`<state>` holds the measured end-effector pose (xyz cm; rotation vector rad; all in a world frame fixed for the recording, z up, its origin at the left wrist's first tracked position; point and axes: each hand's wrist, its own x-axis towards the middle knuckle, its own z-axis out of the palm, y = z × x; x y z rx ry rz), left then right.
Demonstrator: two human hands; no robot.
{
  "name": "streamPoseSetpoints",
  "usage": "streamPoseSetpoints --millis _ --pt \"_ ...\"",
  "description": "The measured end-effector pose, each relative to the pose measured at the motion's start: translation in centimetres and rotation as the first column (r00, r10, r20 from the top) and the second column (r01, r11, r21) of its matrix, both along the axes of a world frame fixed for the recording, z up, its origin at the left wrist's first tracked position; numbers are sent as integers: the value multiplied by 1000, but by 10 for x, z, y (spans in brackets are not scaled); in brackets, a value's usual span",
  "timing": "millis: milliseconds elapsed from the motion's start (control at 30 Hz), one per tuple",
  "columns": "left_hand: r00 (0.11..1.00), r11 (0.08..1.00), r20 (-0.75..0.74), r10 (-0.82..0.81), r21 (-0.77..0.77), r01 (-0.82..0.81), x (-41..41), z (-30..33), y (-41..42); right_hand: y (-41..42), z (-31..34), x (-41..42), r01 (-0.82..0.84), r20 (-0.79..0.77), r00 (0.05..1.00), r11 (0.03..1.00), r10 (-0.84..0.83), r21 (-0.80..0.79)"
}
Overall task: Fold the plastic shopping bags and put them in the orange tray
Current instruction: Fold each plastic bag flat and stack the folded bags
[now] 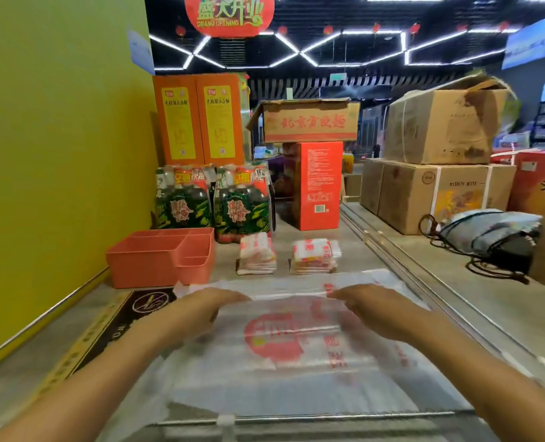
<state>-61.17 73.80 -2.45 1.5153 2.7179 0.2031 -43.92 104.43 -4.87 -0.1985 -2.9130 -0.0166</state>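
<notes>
Left hand: fingers pinching the plastic bag at its far fold.
Right hand: the same.
Orange tray: far-left on counter.

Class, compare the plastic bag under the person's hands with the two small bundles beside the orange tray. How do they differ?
The bag lies spread flat and wide; the bundles are folded into small thick stacks. Both hands are on the bag; nothing touches the bundles. The bag lies nearest the person; the bundles lie beyond it, right of the tray. All are clear plastic with red print.
</notes>
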Motion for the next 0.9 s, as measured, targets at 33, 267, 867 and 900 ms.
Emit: streamPoseSetpoints --millis 33,267,867,900 --pt "1000 1000 2 -5 -17 5 -4 -8 -4 0 -2 3 -11 22 1000 1000 12 -15" --pt "981 983 133 -143 -99 156 -4 -27 -1 -37 12 9 -157 193 963 972 190 -174" --pt "989 996 147 -32 -73 43 -25 -36 21 -25 2 -19 -77 177 978 979 111 -189" --pt "991 998 135 -6 -68 15 -31 -35 22 -23 2 -23 -43 182 980 982 76 -181"
